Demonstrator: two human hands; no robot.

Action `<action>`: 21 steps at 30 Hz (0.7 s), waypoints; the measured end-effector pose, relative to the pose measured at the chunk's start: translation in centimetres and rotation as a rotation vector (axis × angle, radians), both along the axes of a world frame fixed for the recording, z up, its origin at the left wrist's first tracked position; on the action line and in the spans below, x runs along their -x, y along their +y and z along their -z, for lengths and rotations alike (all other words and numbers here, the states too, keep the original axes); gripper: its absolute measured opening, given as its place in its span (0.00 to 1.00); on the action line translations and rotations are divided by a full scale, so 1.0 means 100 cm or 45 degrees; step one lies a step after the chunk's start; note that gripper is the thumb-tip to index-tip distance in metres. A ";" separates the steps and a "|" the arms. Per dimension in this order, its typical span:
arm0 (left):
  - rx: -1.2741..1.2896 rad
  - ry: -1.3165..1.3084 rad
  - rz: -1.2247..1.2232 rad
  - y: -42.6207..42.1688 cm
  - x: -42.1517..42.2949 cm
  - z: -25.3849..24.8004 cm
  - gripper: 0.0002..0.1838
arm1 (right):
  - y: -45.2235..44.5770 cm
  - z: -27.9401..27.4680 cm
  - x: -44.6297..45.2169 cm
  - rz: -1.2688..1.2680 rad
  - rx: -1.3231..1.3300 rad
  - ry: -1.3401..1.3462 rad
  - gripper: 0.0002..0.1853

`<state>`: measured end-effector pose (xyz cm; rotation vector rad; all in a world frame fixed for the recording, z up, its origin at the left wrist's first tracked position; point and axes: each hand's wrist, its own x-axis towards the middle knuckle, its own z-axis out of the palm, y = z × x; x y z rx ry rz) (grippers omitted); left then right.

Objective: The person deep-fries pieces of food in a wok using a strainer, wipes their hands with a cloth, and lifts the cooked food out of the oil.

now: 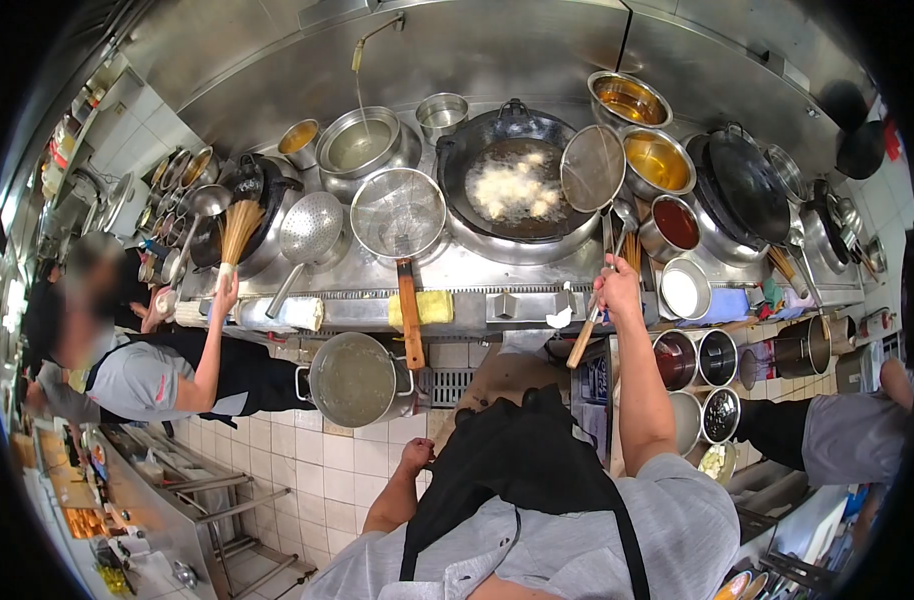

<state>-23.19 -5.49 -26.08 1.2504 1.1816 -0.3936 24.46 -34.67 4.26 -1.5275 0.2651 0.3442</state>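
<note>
My right hand [618, 288] is closed round the long handle of a round mesh strainer [592, 168], whose wooden end sticks out below my fist. The strainer's mesh overlaps the right rim of a large black wok [457, 190]. Pale, battered-looking pieces [517, 182] bubble in the oil inside that wok. Down at my side, my left hand [418, 455] hangs with curled fingers and nothing visible in them. Nearest to it stands a big metal pot of cloudy liquid [353, 345]. A second mesh strainer [399, 212] with a wooden handle rests on the stove, left of the wok.
Metal bowls of amber liquid [660, 160] and a pot of red sauce [674, 222] stand right of the wok. A perforated skimmer [311, 228] lies leftward. A co-worker [152, 375] at left holds a bamboo brush [241, 230]; another person [847, 435] stands at right.
</note>
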 end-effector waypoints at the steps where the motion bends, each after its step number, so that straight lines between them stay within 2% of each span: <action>1: -0.011 0.003 0.008 -0.001 0.000 -0.001 0.10 | 0.000 0.001 0.000 -0.003 0.004 0.000 0.23; 21: -0.015 -0.026 -0.027 -0.004 0.003 -0.008 0.09 | 0.021 0.021 -0.024 -0.069 -0.018 0.054 0.21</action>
